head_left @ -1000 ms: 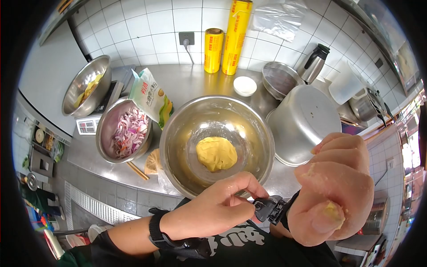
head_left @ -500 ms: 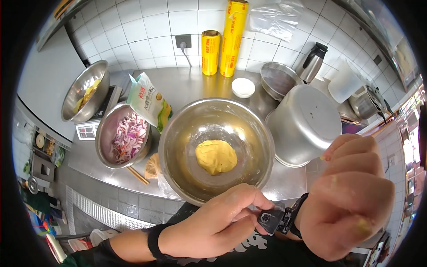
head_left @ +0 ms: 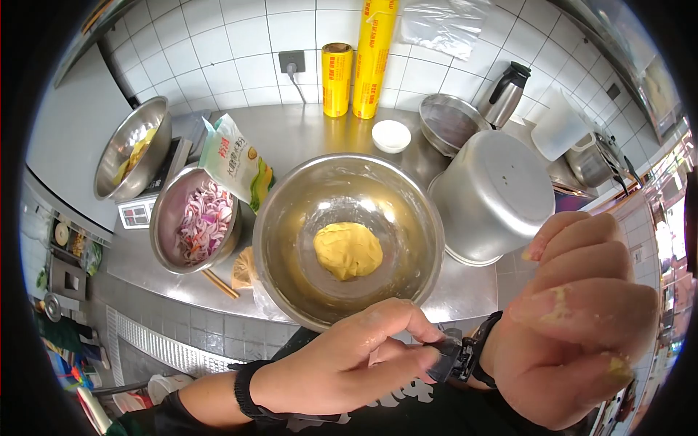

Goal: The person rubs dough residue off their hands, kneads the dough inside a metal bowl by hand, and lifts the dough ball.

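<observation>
My left hand (head_left: 349, 367) reaches across from the lower left, its thumb and fingers pinching a small black camera (head_left: 445, 359) strapped to my right wrist. My right hand (head_left: 578, 312) is raised at the lower right with its fingers curled into a fist. I see nothing held in it, and bits of yellow dough cling to its skin. Just beyond my left hand stands a wide steel mixing bowl (head_left: 280, 280), its near rim partly covered by that hand. A smooth lump of yellow dough (head_left: 347, 251) lies on the bowl's bottom, apart from both hands.
Left of the mixing bowl are a bowl of sliced red onion (head_left: 206, 221), a flour bag (head_left: 236, 160) and a tilted steel bowl (head_left: 109, 171). An upturned metal pot (head_left: 494, 196) stands right. Cling film rolls (head_left: 372, 65) and a small white bowl (head_left: 391, 136) are behind.
The whole view has shifted slightly, so the bowls and bag sit a little further left and up. My left fingers have moved slightly on the camera; the dough stays in place.
</observation>
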Available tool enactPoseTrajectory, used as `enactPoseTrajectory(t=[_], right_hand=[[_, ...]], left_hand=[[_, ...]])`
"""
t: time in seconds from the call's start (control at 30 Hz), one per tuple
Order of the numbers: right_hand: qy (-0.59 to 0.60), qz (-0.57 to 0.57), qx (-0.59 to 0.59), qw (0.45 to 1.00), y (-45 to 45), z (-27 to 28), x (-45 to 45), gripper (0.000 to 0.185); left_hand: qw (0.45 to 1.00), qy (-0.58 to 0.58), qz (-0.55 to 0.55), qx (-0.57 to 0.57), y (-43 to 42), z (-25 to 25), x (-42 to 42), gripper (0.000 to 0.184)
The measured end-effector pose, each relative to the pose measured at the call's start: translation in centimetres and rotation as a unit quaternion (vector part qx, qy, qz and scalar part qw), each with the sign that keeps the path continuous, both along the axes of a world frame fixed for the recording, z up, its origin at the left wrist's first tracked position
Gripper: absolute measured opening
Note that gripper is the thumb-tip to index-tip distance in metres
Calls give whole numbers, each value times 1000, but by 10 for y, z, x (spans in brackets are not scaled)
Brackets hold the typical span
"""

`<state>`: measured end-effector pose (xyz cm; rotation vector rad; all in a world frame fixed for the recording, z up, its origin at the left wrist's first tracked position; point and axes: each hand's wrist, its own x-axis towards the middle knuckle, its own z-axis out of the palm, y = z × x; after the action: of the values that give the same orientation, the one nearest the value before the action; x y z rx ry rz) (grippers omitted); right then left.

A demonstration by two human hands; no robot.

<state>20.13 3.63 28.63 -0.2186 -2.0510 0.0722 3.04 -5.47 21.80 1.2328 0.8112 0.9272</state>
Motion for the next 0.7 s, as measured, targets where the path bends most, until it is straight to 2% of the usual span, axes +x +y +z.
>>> enactPoseTrajectory(t=[0.17,0.27,0.37,0.43,0.47,0.5,0.53,0.57,0.63,0.7], right_hand=[[23,-39,-22,999,-10,-4,-20,40],[40,-23,-27,999,-5,-9,-24,44],[69,22,-29,997,4,-16,-26,45],[73,-23,-87,993,5,-24,-29,29],[74,-45,-116,989,6,-29,-31,22],[59,-57,-160,984,17,-39,-32,15],[43,-71,-204,975,28,-49,-33,9],[22,-66,-266,962,41,-66,-36,13],[-37,-80,-469,878,65,-109,-35,25],[-126,-45,-496,858,95,-174,-25,40]], left_hand=[[992,65,60,88,-1,-4,7,12],[998,-16,55,-13,-1,-2,7,13],[993,72,80,55,8,-12,-2,17],[968,160,138,135,20,-27,-14,25],[973,113,195,52,32,-48,-24,25],[954,141,253,75,49,-73,-44,20],[946,64,318,16,62,-86,-59,16],[930,11,366,-41,70,-103,-74,12],[899,45,410,-145,78,-139,-92,22],[897,116,388,-177,84,-177,-95,35]])
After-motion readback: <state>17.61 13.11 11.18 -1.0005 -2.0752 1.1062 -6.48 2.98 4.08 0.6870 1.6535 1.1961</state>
